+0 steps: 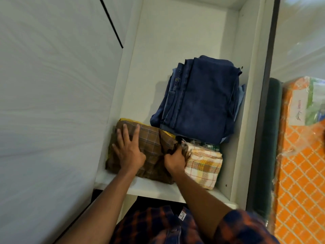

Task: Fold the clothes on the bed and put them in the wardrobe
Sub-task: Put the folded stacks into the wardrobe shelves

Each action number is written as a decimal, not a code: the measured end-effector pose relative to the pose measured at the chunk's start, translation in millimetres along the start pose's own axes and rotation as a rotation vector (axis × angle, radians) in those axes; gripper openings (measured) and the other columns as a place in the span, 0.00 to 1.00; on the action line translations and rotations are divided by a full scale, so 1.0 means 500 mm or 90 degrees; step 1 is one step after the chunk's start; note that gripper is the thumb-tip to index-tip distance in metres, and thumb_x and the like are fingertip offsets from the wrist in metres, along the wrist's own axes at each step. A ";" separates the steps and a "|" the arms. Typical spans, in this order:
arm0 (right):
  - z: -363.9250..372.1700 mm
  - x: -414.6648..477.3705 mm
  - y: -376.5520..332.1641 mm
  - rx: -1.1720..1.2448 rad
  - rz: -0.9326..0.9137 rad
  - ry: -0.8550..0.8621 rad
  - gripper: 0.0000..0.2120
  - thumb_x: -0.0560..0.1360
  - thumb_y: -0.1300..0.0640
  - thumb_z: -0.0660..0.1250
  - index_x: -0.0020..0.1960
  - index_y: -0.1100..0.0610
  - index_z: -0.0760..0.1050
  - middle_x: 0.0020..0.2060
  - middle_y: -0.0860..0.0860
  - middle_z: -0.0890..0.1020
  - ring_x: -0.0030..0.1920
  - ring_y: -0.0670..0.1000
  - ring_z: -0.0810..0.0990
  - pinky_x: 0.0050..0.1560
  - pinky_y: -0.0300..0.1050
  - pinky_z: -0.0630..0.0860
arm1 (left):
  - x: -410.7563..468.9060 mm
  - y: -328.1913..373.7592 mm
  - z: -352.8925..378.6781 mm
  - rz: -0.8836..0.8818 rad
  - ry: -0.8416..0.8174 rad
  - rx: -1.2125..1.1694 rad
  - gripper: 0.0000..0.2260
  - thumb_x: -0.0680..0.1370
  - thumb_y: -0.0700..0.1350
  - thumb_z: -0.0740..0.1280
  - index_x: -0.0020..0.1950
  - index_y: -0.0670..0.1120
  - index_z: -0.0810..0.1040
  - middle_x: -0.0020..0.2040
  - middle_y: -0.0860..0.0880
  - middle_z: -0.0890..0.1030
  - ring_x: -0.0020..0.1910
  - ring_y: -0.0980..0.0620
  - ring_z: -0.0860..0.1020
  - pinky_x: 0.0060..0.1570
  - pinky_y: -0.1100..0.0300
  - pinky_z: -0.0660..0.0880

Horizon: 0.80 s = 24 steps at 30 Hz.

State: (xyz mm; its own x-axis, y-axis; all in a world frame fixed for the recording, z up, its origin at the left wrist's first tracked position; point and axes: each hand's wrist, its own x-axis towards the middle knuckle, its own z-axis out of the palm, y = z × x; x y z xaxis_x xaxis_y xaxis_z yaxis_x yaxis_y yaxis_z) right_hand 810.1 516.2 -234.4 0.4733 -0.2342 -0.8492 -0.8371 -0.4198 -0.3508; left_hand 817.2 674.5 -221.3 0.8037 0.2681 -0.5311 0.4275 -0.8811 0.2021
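Left hand (129,149): forearm reaching in, fingers spread, palm flat on the brown checked garment (151,138).
Right hand (175,160): fingers curled, gripping that garment's right edge.
Garment: folded on the wardrobe shelf (154,189), over a yellow cloth (126,119), touching a cream checked cloth (202,166).
Behind: folded jeans (202,99).

Wardrobe shelf (139,103) is lying bare left of centre; folded jeans (202,103) are blocking the right, while brown plaid cloth (151,138) and yellow checked cloth (202,166) are crowding the front.
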 end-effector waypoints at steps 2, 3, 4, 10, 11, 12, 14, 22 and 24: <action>0.002 -0.041 -0.001 0.022 -0.173 0.135 0.38 0.76 0.61 0.66 0.81 0.49 0.54 0.74 0.56 0.68 0.73 0.59 0.68 0.74 0.55 0.66 | 0.009 -0.007 0.002 -0.007 -0.115 0.001 0.56 0.70 0.39 0.75 0.80 0.65 0.38 0.81 0.49 0.33 0.79 0.41 0.34 0.72 0.26 0.50; 0.003 -0.054 -0.001 -0.025 -0.289 0.193 0.38 0.76 0.61 0.68 0.80 0.49 0.55 0.76 0.56 0.64 0.75 0.57 0.64 0.76 0.53 0.63 | 0.014 -0.012 0.003 -0.009 -0.153 0.009 0.58 0.70 0.40 0.76 0.78 0.66 0.35 0.80 0.50 0.30 0.79 0.41 0.32 0.71 0.25 0.50; 0.006 -0.062 0.003 -0.111 -0.396 0.227 0.37 0.75 0.60 0.68 0.80 0.50 0.56 0.77 0.55 0.62 0.77 0.56 0.60 0.78 0.52 0.59 | 0.018 -0.019 0.003 -0.013 -0.180 0.016 0.60 0.69 0.42 0.78 0.78 0.66 0.32 0.79 0.51 0.29 0.79 0.41 0.32 0.71 0.24 0.50; 0.018 0.014 0.027 -0.463 -0.402 -0.055 0.45 0.77 0.47 0.64 0.82 0.44 0.37 0.81 0.48 0.34 0.81 0.54 0.33 0.80 0.63 0.45 | 0.057 -0.025 0.003 -0.045 -0.273 0.056 0.68 0.65 0.44 0.83 0.74 0.66 0.25 0.77 0.51 0.23 0.78 0.40 0.29 0.70 0.24 0.48; 0.013 0.036 0.027 -0.477 -0.349 -0.102 0.46 0.77 0.44 0.64 0.81 0.43 0.33 0.80 0.46 0.31 0.80 0.54 0.31 0.80 0.63 0.45 | 0.057 -0.020 0.008 -0.048 -0.274 0.064 0.68 0.65 0.44 0.83 0.74 0.66 0.25 0.76 0.51 0.23 0.78 0.40 0.29 0.70 0.24 0.47; 0.011 0.055 0.023 -0.475 -0.309 -0.147 0.47 0.77 0.42 0.64 0.80 0.42 0.31 0.79 0.46 0.29 0.80 0.55 0.31 0.80 0.63 0.45 | 0.060 -0.020 0.013 -0.052 -0.274 0.078 0.68 0.65 0.43 0.83 0.74 0.66 0.24 0.76 0.50 0.23 0.77 0.39 0.29 0.70 0.24 0.47; 0.003 0.078 0.015 -0.479 -0.290 -0.198 0.49 0.77 0.40 0.66 0.80 0.42 0.29 0.79 0.45 0.28 0.80 0.56 0.32 0.81 0.61 0.44 | 0.069 -0.017 0.028 -0.062 -0.266 0.085 0.67 0.66 0.43 0.82 0.74 0.65 0.24 0.76 0.49 0.22 0.77 0.38 0.29 0.70 0.24 0.47; -0.060 0.043 -0.040 -0.233 -0.229 -0.256 0.36 0.79 0.48 0.70 0.81 0.50 0.58 0.81 0.52 0.55 0.79 0.58 0.60 0.76 0.50 0.61 | 0.093 -0.027 -0.013 -0.050 -0.228 -0.009 0.54 0.67 0.46 0.81 0.82 0.59 0.48 0.83 0.46 0.44 0.81 0.38 0.46 0.74 0.32 0.56; -0.110 0.022 -0.054 -0.161 -0.241 -0.202 0.25 0.79 0.49 0.69 0.74 0.53 0.71 0.73 0.53 0.72 0.71 0.54 0.71 0.70 0.48 0.69 | 0.089 -0.018 -0.043 -0.066 -0.128 -0.180 0.37 0.71 0.47 0.79 0.77 0.51 0.67 0.76 0.42 0.66 0.72 0.41 0.67 0.70 0.45 0.68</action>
State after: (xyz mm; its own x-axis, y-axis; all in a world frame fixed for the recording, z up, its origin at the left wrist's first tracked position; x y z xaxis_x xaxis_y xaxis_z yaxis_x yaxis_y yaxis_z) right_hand 852.9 476.6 -212.5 0.5898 0.2339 -0.7729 -0.5135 -0.6300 -0.5826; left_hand 858.0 702.6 -229.0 0.6649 0.2435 -0.7061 0.6226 -0.7029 0.3439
